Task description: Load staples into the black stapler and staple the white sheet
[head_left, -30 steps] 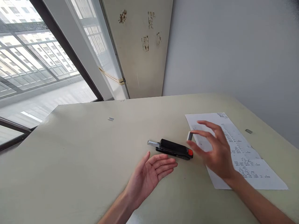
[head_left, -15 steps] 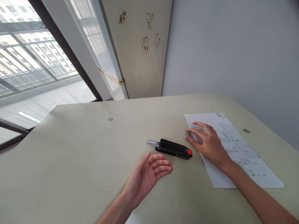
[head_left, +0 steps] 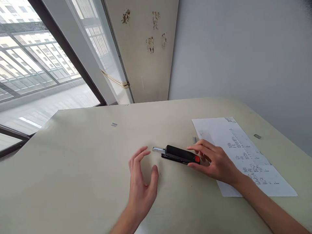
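Observation:
A black stapler [head_left: 179, 154] with a red end lies on the table, its metal staple tray sticking out at the left. My right hand [head_left: 213, 161] is around the red end, thumb on the near side and fingers on the far side, spread apart; firm contact cannot be made out. My left hand [head_left: 142, 182] is beside the tray's tip, fingers and thumb curved apart, holding nothing. A small grey staple strip [head_left: 194, 139] rests just beyond my right fingers, by the left edge of a printed sheet of paper [head_left: 212, 126]. My right forearm crosses over the sheet.
Another small strip [head_left: 114, 124] lies at the back left of the pale table [head_left: 73, 169], and a darker one [head_left: 257, 136] near its right edge. A grey wall [head_left: 239, 48] stands behind, with a window [head_left: 36, 58] at the left.
My right hand has left the small strip beside the paper and moved nearer, around the stapler's red end. My left hand has turned from palm-up to a curved, open pose and shifted left.

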Available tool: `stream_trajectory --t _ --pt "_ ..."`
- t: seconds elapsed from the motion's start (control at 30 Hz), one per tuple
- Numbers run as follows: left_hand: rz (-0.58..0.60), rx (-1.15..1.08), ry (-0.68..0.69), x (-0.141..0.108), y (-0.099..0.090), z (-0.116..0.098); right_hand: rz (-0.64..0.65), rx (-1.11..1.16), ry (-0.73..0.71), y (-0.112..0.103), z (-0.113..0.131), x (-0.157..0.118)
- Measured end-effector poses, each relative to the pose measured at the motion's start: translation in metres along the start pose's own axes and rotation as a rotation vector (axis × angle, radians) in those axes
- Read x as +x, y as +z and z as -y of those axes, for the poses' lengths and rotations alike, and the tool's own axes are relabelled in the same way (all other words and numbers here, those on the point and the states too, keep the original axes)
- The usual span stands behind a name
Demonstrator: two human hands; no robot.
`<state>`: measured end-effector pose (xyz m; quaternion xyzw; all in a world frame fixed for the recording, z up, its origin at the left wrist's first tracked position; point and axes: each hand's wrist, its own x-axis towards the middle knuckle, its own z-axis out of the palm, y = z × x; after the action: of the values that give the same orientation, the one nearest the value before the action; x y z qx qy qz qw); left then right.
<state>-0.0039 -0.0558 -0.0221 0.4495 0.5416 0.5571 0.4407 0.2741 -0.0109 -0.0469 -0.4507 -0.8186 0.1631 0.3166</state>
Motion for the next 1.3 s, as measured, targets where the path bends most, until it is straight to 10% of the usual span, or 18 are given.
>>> stream_trajectory --t 0.23,0.73,1.03,1.3 --pt "0.119 -0.028 -0.1 0.0 0.0 0.001 0.019 -0.102 -0.011 0.0 0.003 -0.002" --pt "0.431 0.432 0.154 -0.006 -0.005 0.019 0.049 -0.07 -0.018 0.009 0.007 0.0" --pt "0.142 0.595 0.279 0.005 -0.009 0.022 0.12 -0.084 0.042 0.017 0.007 -0.004" --pt "0.148 0.719 0.219 0.02 -0.018 0.033 0.209 -0.069 0.042 0.018 0.016 -0.002"
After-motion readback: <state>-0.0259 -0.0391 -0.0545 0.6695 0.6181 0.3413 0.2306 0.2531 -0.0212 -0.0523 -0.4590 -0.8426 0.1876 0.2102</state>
